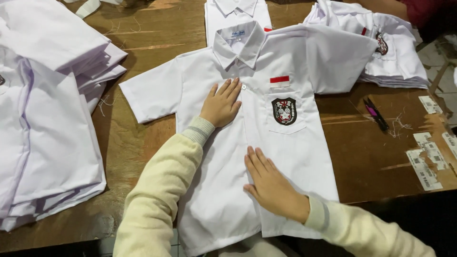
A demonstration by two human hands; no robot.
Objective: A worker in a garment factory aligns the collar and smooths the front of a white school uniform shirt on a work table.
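A white short-sleeved shirt [290,157] lies face up on the wooden table [376,162], collar away from me, with a dark crest badge [284,111] and a red-and-white patch [279,81] on its chest pocket. My left hand [221,102] rests flat on the shirt's upper chest next to the button line, fingers together. My right hand [271,183] presses flat on the lower front, near the placket. Both arms wear cream sleeves. Neither hand grips anything.
A tall stack of folded white shirts [43,119] fills the left side. More white shirts lie at the back middle [228,12] and back right [385,47]. A dark pen with a pink part [376,114] and several paper labels [426,162] lie on the right.
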